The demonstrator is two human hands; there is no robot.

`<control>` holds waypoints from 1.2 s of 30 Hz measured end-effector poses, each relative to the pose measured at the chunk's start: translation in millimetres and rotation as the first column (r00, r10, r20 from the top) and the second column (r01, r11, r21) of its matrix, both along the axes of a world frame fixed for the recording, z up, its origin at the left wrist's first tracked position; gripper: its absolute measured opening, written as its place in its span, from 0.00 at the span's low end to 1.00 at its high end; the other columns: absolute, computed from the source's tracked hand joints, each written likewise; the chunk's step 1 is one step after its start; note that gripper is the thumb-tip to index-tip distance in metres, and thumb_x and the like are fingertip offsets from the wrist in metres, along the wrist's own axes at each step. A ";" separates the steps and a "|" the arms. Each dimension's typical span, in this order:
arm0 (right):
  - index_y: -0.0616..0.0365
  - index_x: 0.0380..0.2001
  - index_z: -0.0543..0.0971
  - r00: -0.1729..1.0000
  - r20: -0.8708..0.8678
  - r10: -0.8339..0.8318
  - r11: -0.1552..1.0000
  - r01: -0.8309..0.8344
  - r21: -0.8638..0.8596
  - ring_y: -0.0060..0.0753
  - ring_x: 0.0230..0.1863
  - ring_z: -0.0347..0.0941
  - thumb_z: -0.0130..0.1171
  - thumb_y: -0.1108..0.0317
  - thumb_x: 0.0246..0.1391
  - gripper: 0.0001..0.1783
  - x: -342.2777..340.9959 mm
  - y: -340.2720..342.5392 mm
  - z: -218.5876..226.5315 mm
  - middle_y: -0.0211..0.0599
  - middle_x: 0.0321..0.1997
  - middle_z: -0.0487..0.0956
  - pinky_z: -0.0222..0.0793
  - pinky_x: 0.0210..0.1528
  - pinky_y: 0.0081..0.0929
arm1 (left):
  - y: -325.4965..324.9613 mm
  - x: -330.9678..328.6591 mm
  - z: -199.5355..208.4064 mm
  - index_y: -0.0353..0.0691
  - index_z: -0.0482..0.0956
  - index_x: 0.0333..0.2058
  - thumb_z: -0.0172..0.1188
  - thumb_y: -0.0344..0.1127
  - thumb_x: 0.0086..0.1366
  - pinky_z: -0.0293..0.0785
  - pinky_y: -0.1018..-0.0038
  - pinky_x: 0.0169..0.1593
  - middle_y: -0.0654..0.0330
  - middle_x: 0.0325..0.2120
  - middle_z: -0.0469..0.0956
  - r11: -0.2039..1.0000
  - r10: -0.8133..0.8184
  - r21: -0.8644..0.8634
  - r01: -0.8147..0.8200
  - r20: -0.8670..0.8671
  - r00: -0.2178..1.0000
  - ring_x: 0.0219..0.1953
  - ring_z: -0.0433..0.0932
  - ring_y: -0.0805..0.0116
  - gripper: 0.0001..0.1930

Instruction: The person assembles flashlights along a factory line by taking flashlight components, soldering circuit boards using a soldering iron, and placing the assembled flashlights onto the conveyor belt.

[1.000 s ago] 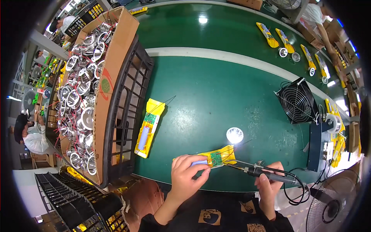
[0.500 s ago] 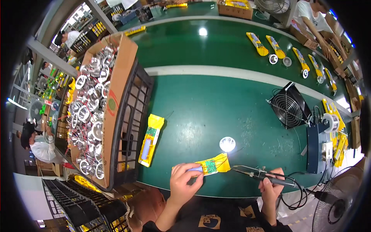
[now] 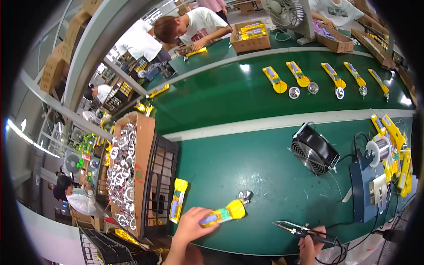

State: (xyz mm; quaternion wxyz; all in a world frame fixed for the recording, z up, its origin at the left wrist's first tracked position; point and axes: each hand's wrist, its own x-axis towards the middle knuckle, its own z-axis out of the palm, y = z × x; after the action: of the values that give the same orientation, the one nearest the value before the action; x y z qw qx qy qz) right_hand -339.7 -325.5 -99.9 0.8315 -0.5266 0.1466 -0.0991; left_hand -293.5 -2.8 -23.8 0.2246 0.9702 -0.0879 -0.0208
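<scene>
My left hand [image 3: 192, 224] is closed around the narrow end of a yellow flashlight housing [image 3: 236, 209], which has a green circuit board and a purple battery inside. A small silver reflector lamp [image 3: 244, 196] lies on its side at the wide end of the housing; whether wires join them is too small to tell. My right hand [image 3: 311, 244] grips a soldering iron [image 3: 304, 231] by its dark handle, its metal tip pointing left and apart from the housing. Left of my left hand, a second yellow housing [image 3: 178, 201] lies on the green table.
A carton of silver reflector lamps [image 3: 145, 154] and a black crate [image 3: 162, 176] stand at left. On the right are a black fan [image 3: 314, 150], a blue soldering station [image 3: 369, 190], a solder spool [image 3: 379, 151] and piled yellow housings [image 3: 404, 170]. Housings with lamps line a green belt [image 3: 212, 99].
The view has tilted up, showing more of the far side. My left hand and the housing have moved away from the iron's tip. The lamp, face-up before, now lies tipped over.
</scene>
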 end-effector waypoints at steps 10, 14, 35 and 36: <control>0.62 0.29 0.66 0.985 -0.148 0.085 0.995 -0.091 -0.035 0.19 0.15 0.63 0.50 0.77 0.47 0.05 11.4 -9.0 19.4 0.31 0.15 0.68 0.60 0.19 0.16 | 57.1 265.4 8.1 0.32 0.74 0.28 0.62 0.46 0.46 0.69 0.67 0.32 0.50 0.25 0.75 0.867 0.480 -0.060 -0.494 0.363 0.799 0.29 0.75 0.57 0.20; 0.62 0.29 0.66 0.984 -0.157 0.079 0.996 -0.085 -0.030 0.18 0.15 0.63 0.51 0.76 0.47 0.06 15.1 -7.5 22.3 0.33 0.16 0.69 0.59 0.18 0.15 | 92.8 358.9 -18.9 0.34 0.73 0.27 0.60 0.53 0.47 0.68 0.61 0.35 0.49 0.27 0.73 0.741 0.586 0.108 -0.663 0.379 0.716 0.32 0.73 0.52 0.23; 0.62 0.29 0.67 0.994 -0.113 -0.015 0.994 0.003 -0.110 0.19 0.16 0.63 0.51 0.76 0.46 0.06 19.4 -9.1 38.0 0.30 0.15 0.69 0.58 0.19 0.17 | -187.7 473.2 -26.0 0.37 0.77 0.32 0.60 0.59 0.39 0.72 0.70 0.39 0.54 0.36 0.76 0.905 0.394 0.168 -0.392 0.021 0.919 0.38 0.75 0.61 0.29; 0.62 0.29 0.67 0.995 -0.097 -0.005 0.993 -0.006 -0.114 0.19 0.16 0.63 0.51 0.76 0.46 0.06 21.0 -10.5 37.0 0.30 0.15 0.69 0.58 0.19 0.17 | -188.4 472.0 -24.5 0.39 0.78 0.32 0.61 0.56 0.38 0.72 0.70 0.38 0.55 0.35 0.76 0.909 0.363 0.230 -0.348 -0.026 0.931 0.38 0.76 0.62 0.27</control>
State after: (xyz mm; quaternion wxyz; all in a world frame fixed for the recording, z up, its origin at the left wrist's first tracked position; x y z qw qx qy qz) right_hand -318.7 -336.0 -62.9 0.7920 -0.5775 0.1808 -0.0812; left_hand 178.5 -191.3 -48.3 0.1180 0.9876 0.1007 -0.0223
